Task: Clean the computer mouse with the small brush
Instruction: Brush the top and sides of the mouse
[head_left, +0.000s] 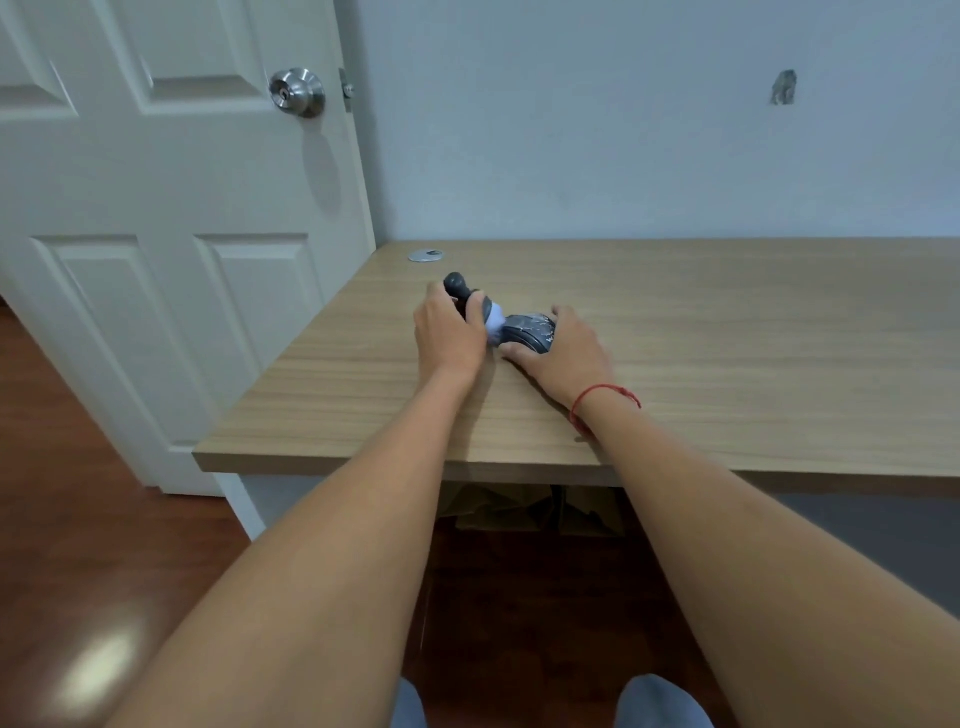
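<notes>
Left hand (451, 332) grip clenched round dark grey white-bristled small brush (480, 310); right hand (565, 349) grip clasping speckled grey computer mouse (530, 332) on wood-grain tabletop (727, 332).

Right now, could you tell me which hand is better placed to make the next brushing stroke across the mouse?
The left hand. It already grips the small brush, whose pale bristles touch the mouse. The right hand is occupied steadying the mouse on the desk.
</notes>
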